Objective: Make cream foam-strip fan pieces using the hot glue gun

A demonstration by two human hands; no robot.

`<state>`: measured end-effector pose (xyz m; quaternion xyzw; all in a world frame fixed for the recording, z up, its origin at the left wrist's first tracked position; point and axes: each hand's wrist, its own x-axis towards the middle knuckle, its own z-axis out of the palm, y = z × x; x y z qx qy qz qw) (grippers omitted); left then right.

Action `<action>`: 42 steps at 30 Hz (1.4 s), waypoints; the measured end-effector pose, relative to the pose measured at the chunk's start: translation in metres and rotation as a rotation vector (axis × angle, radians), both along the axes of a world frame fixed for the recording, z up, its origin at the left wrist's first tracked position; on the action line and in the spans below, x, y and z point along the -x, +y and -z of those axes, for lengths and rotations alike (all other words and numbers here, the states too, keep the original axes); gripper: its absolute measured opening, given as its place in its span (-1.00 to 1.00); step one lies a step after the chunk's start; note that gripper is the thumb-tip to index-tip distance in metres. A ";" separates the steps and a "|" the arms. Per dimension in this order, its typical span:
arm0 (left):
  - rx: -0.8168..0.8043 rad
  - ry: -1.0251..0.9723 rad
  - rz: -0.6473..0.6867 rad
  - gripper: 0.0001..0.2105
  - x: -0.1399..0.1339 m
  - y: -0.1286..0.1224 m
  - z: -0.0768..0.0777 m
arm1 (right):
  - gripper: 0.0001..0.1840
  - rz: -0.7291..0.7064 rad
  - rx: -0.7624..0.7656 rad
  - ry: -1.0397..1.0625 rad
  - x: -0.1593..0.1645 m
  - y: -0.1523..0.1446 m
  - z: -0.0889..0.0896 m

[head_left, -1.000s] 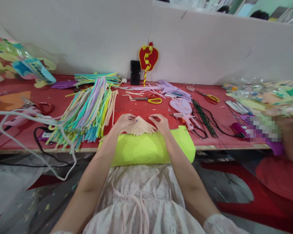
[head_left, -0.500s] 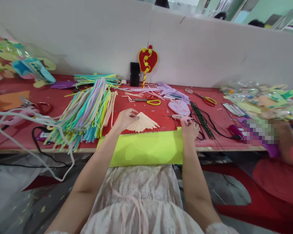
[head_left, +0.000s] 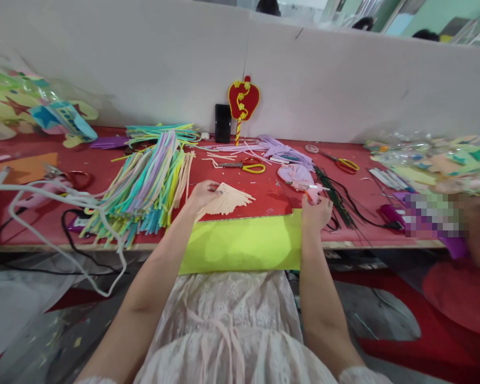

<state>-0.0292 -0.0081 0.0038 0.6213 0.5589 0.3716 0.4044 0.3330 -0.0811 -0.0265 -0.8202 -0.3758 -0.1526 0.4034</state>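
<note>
Over the front edge of the red table [head_left: 356, 186], the person works with both hands apart, one on the workpiece and one on a tool. The left hand [head_left: 203, 193] has its fingertips pinched at the upper left edge of a cream fan-shaped piece [head_left: 232, 200], made of many thin strips spreading from a narrow top; the finger placement underneath is hidden. That piece lies above a flat red sheet [head_left: 270, 201], just behind the yellow-green sheet [head_left: 244, 242] that hangs over the table edge. The right hand [head_left: 319, 213] has its fingers wrapped about a pink glue gun [head_left: 312, 194], well apart from the fan and near the lilac coil [head_left: 293, 175]. The step in hand looks like readying for glue: one hand steadies the piece while the other has the gun. Which way the nozzle points is too small to tell. Any gluing from this position would call for the nozzle to be brought to the strips, the fan kept steady and its spread undisturbed, with the left fingertips clear of the hot tip.
</note>
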 end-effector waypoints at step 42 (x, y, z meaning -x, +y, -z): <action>-0.992 0.931 0.187 -0.77 -0.020 -0.047 -0.007 | -0.34 -0.159 -0.225 0.103 0.008 0.008 0.004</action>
